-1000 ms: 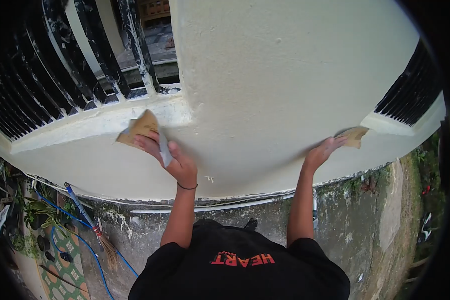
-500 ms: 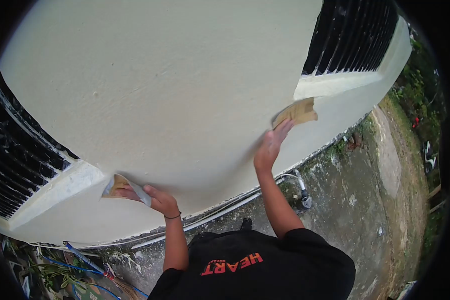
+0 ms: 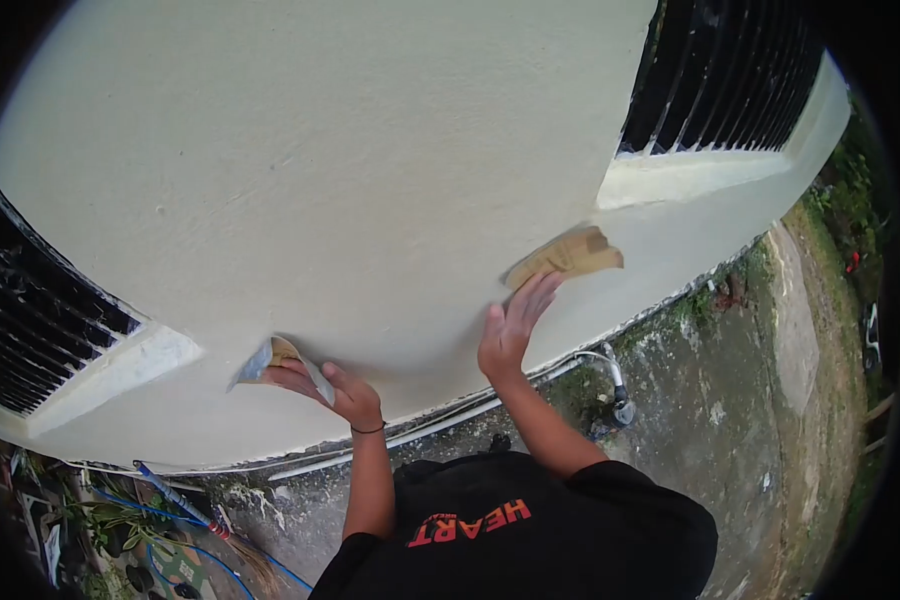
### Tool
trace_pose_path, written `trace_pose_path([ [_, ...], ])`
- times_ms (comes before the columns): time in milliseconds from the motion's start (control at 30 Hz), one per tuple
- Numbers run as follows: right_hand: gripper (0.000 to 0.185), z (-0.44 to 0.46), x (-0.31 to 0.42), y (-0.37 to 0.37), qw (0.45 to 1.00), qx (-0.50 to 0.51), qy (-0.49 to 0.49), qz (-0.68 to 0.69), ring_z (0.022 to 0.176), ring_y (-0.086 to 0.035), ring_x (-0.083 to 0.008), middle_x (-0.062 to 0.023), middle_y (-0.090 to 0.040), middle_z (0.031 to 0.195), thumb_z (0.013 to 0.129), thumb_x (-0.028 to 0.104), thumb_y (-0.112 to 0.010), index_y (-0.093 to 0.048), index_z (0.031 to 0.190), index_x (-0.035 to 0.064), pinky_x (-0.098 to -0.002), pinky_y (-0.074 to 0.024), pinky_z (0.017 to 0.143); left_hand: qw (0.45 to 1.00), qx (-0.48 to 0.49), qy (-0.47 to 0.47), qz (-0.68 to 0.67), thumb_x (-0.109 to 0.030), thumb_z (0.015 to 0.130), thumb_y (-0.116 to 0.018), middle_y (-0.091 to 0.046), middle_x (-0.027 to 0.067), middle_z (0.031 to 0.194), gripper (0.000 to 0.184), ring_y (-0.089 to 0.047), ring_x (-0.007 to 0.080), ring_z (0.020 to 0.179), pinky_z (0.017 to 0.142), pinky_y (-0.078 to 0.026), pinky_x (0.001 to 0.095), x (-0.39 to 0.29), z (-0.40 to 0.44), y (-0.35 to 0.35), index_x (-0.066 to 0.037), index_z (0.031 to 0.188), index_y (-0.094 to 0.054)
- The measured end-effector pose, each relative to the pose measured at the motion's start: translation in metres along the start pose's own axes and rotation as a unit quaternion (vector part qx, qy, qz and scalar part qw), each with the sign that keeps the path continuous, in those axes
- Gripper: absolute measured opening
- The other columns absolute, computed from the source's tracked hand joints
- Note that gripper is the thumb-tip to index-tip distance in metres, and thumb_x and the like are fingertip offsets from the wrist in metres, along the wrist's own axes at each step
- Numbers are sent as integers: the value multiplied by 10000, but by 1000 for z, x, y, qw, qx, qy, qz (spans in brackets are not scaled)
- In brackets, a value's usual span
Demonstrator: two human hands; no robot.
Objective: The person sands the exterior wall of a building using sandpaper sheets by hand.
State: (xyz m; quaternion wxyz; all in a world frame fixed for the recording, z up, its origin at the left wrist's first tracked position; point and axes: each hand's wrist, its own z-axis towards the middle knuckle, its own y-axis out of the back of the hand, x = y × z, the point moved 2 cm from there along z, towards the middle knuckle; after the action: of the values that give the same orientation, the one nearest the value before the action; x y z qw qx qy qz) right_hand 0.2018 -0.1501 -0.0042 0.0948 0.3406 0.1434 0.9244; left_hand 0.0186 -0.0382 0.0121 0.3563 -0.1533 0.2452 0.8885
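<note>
A pale, cream-coloured wall [image 3: 370, 170] fills most of the head view. Against its lower part my left hand [image 3: 345, 397] holds a bent sheet of sandpaper [image 3: 282, 354], grey on one face and tan on the other, which curls around the fingers. Farther right, my right hand [image 3: 515, 325] presses a second sandpaper sheet [image 3: 570, 254] to the wall with straight fingers laid over its lower edge. The tan back of that sheet faces me, its right end sticking out past the fingertips. The palm side of both hands is partly hidden.
Dark barred windows sit at the left [image 3: 50, 310] and upper right [image 3: 725, 80], each with a pale ledge. A white pipe [image 3: 440, 428] runs along the wall's foot to an elbow above the mossy concrete ground [image 3: 690, 450]. A broom [image 3: 220, 530] and plants lie lower left.
Both hands have shifted towards each other along the wall with their sheets: the left one rightwards, the right one leftwards and lower. The view has tilted slightly.
</note>
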Motion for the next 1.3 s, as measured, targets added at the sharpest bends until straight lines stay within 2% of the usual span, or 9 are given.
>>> trace_pose_path([
  [100, 598, -10, -14, 11, 995, 80, 52, -20, 1315, -62, -424, -319, -79, 1393, 916, 341, -309, -162, 1353, -39, -529, 11, 1031, 982, -39, 34, -182, -320, 948, -311, -52, 268, 1414, 622, -106, 345, 1321, 1067, -121, 394, 32, 31, 0, 116, 1336, -94],
  [233, 620, 83, -20, 50, 983, -89, 24, 159, 1326, -62, -388, -291, -89, 1406, 925, 381, -270, -115, 1363, -29, -490, 41, 1045, 919, -86, 187, -337, -296, 956, -323, -114, 263, 1403, 605, -175, 298, 1308, 1060, -169, 360, 94, 86, 6, 122, 1328, -95],
  [367, 603, 94, 0, 31, 988, -134, 37, 73, 1331, -43, -375, -268, -72, 1417, 934, 369, -235, -120, 1358, -44, -473, 36, 1053, 973, -133, 84, -170, -249, 960, -275, -94, 256, 1412, 545, -114, 329, 1319, 1068, -113, 408, 55, 59, -5, 121, 1327, -119],
  [433, 598, 76, 1, 13, 974, -220, 27, 40, 1333, -32, -363, -258, -53, 1422, 939, 364, -215, -115, 1353, -57, -445, 1, 1069, 996, -53, 47, -45, -274, 959, -199, -37, 254, 1423, 535, -32, 401, 1319, 1064, -47, 472, 41, 30, -2, 88, 1345, -120],
  [700, 616, 32, -14, -19, 876, -299, -336, 175, 1334, -43, -336, -253, -12, 1422, 935, 415, -169, -124, 1356, -33, -399, -67, 1085, 887, 231, 19, -400, -242, 948, -282, -70, 281, 1414, 490, -98, 402, 1317, 1046, -148, 420, 35, -47, 42, 65, 1329, -251],
  [800, 604, 3, -24, -46, 813, -331, -430, 212, 1312, -147, -344, -242, -84, 1413, 933, 417, -188, -143, 1351, -17, -408, -152, 1074, 852, 248, 14, -460, -248, 944, -322, -324, 266, 1328, 461, -324, 338, 1245, 999, -259, 373, 37, -68, 61, 91, 1253, -370],
  [867, 591, -11, -30, -53, 737, -313, -514, 307, 1237, -300, -354, -226, -199, 1371, 929, 409, -208, -166, 1327, -26, -425, -305, 1017, 692, 549, 304, -357, -294, 941, -364, -527, 183, 1138, 446, -483, 210, 1065, 922, -338, 322, 70, -94, 53, 93, 1131, -478],
  [1067, 545, -40, -3, -63, 560, -341, -674, 341, 1061, -495, -352, -181, -364, 1285, 915, 361, -255, -138, 1309, 2, -450, -462, 874, 676, 453, 396, -426, -376, 916, -428, -559, 42, 805, 455, -472, 105, 752, 726, -395, 269, 117, -115, 50, 62, 971, -542],
  [1300, 557, -65, -16, -65, 606, -283, -631, 394, 1145, -431, -330, -201, -381, 1285, 925, 383, -176, -319, 1271, -30, -436, -411, 950, 605, 545, 438, -381, -385, 907, -442, -579, 71, 938, 447, -495, 100, 864, 752, -397, 239, 136, -137, 48, 41, 950, -570],
])
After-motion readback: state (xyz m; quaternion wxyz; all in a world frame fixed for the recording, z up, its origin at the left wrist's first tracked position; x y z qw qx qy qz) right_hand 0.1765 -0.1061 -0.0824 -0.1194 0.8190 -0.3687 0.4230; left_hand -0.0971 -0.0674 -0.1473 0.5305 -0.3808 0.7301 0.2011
